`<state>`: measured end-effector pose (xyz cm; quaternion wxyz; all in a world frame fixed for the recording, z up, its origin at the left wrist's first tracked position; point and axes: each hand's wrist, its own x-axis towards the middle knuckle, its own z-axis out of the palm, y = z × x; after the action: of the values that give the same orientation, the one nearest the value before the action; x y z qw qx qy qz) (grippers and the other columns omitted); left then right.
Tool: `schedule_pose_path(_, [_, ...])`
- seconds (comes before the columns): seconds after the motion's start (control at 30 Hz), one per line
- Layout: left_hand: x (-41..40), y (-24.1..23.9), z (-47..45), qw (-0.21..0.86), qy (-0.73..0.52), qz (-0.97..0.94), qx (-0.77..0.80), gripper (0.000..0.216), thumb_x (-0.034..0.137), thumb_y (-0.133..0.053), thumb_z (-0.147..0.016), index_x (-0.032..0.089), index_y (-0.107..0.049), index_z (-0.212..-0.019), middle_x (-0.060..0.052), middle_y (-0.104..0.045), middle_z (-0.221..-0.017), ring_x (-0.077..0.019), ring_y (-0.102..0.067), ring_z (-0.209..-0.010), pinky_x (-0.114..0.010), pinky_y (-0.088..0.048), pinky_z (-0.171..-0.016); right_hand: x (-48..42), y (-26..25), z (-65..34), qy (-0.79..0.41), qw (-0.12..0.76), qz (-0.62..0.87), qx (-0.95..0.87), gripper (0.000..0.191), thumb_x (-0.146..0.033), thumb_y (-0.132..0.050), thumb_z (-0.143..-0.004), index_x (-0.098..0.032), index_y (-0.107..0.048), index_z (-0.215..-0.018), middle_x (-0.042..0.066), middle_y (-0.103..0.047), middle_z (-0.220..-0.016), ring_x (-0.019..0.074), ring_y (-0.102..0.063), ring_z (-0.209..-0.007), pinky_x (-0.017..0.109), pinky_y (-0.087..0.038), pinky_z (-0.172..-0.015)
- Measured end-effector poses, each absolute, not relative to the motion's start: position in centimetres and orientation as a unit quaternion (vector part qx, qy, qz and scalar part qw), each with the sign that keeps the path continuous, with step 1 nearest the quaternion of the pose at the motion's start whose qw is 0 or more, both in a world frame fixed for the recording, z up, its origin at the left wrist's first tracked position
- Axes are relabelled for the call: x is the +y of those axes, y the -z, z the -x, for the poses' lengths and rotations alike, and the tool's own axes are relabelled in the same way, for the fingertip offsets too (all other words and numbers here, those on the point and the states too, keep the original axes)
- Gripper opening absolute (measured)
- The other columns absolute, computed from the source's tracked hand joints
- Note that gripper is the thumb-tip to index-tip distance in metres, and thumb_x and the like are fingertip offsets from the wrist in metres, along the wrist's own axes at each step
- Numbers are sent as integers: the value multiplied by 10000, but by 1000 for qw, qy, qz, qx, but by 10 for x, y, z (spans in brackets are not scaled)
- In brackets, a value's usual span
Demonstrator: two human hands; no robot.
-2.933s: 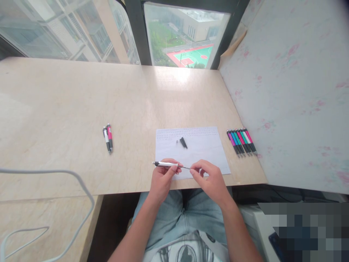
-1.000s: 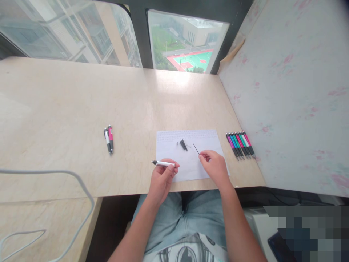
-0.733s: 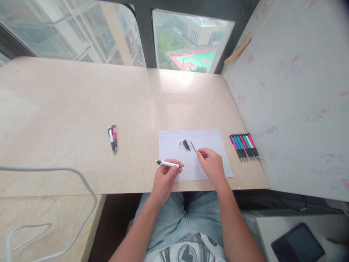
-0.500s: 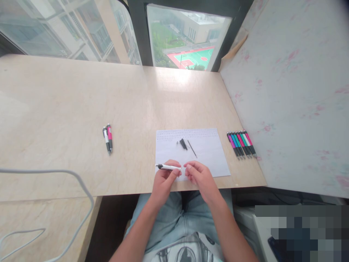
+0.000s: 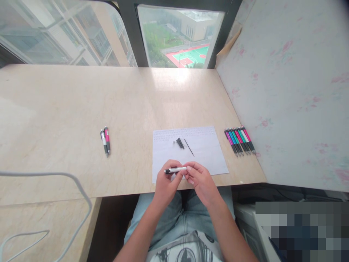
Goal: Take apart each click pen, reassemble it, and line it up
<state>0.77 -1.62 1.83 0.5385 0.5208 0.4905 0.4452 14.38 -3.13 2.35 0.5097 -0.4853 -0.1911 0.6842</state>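
Observation:
My left hand (image 5: pixel 169 182) grips a white pen barrel (image 5: pixel 177 170) with a black end pointing left. It lies nearly level above the lower edge of the paper (image 5: pixel 209 160). At the barrel's right end, the fingertips of my right hand (image 5: pixel 198 177) are pinched together and touch it; anything small between them is hidden. Beyond my hands, black pen grip pieces (image 5: pixel 180 143), a thin dark ink refill (image 5: pixel 189 147) and a tiny metallic piece (image 5: pixel 173 142) lie on the paper.
Two assembled pens, one white (image 5: pixel 104 142) and one pink (image 5: pixel 107 140), lie to the left. A row of several coloured pens (image 5: pixel 239 141) is at the right, near the patterned wall (image 5: pixel 286 109). A grey cable (image 5: pixel 81 189) loops over the desk's left side.
My right hand has closed the gap to the pen barrel and now meets its right end. The barrel has shifted slightly right with my left hand. The camera view has moved a little.

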Motion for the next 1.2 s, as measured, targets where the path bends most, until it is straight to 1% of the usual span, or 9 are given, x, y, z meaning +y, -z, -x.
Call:
schedule_pose_path(0.2, [-15,-20,-7,574,-448,-456,512,139,308,-741,-803,191,-674,-838,-23,-668,-809,-179,-606,-765,-277,-456,-704,-35,-20,-144,-664,512,498,-221,169,-339,-728,-795,-199,-696,-885,9,-647,-761,126,-534,-663,240,-387,-560])
schedule_pose_path(0.33, [-14,-18,-4,570,-475,-419,523,162,306,-769,-775,187,-685,-847,-25,-670,-826,-175,-597,-773,-275,-456,-709,-30,-16,-153,-607,492,555,-286,220,-382,-729,-790,-198,-683,-901,20,-676,-754,143,-572,-651,264,-435,-577])
schedule_pose_path(0.5, [-14,-15,-1,587,-472,-432,496,170,324,-769,-774,182,-686,-817,-42,-667,-838,-183,-594,-794,-285,-455,-716,-3,-10,-179,-404,433,676,-438,221,-395,-669,-823,-192,-690,-909,65,-716,-830,213,-670,-767,332,-513,-672])
schedule_pose_path(0.6, [-13,-15,0,596,-474,-425,489,177,337,-766,-776,183,-686,-809,-43,-661,-830,-182,-587,-782,-289,-453,-712,19,-7,-188,-273,376,698,-545,183,-329,-584,-859,-196,-704,-898,80,-726,-890,216,-655,-768,363,-505,-717])
schedule_pose_path(0.7, [-13,-16,0,602,-482,-408,489,191,349,-774,-765,184,-687,-805,-39,-657,-820,-177,-576,-769,-287,-446,-707,37,-5,-188,-203,336,691,-607,183,-273,-551,-855,-193,-713,-886,83,-721,-902,202,-615,-725,377,-487,-756])
schedule_pose_path(0.87, [-12,-14,3,617,-482,-399,477,192,343,-772,-763,180,-678,-803,-37,-650,-817,-173,-561,-765,-276,-423,-673,43,-3,-180,-189,312,677,-639,207,-226,-537,-839,-188,-711,-944,79,-704,-903,204,-594,-734,365,-473,-759])
schedule_pose_path(1.03, [-12,-11,4,625,-475,-399,474,176,328,-762,-772,181,-678,-819,-35,-652,-828,-169,-553,-758,-274,-417,-666,27,-8,-181,-212,330,678,-622,214,-245,-545,-842,-184,-708,-967,69,-699,-900,175,-557,-648,362,-480,-738])
schedule_pose_path(1.13, [-11,-10,5,630,-478,-397,465,162,313,-755,-782,180,-674,-829,-37,-654,-846,-171,-561,-780,-273,-421,-683,11,-15,-181,-276,354,684,-575,214,-300,-564,-856,-184,-710,-961,75,-703,-914,193,-596,-718,347,-485,-700])
schedule_pose_path(1.2, [-11,-10,5,634,-480,-397,458,151,299,-748,-791,182,-667,-844,-36,-655,-857,-169,-567,-790,-273,-430,-701,0,-18,-176,-357,371,678,-525,221,-345,-597,-855,-188,-710,-962,69,-702,-889,201,-614,-753,329,-484,-669])
